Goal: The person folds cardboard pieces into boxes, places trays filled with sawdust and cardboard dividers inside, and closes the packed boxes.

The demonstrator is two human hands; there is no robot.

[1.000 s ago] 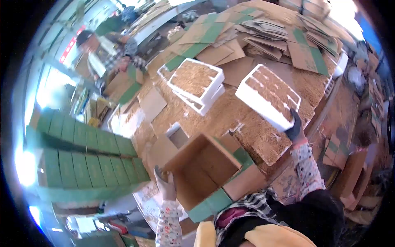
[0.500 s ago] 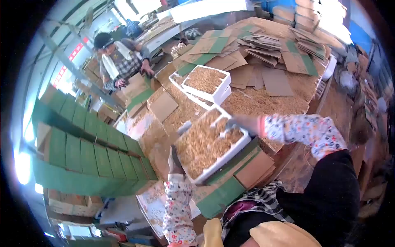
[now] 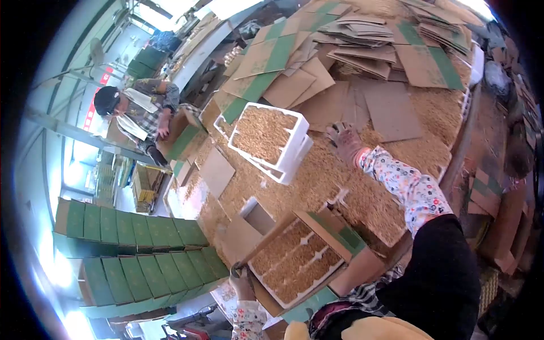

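Note:
An open cardboard box (image 3: 334,237) with a green band stands before me. Inside it sits a white foam tray (image 3: 313,277) filled with brown sawdust-like material (image 3: 289,263), crossed by white ridges. At the box's left corner, my gloved left hand (image 3: 242,283) grips the cardboard edge. My gloved right hand (image 3: 345,144) reaches over the table with its fingers spread and holds nothing. It is nearest to a flat cardboard sheet (image 3: 388,110) and right of two stacked foam trays (image 3: 297,141), the upper one filled with the same material.
Flattened cartons (image 3: 362,34) are heaped at the back of the table. Rows of green boxes (image 3: 141,272) stand at the left. A person (image 3: 144,110) handles another green-banded box (image 3: 187,133) beyond them. Loose brown material (image 3: 368,204) covers much of the table.
The filled tray, held in both hands before, is now down inside the box. My right hand has let go and moved away to the back. My left hand has dropped to the box's corner.

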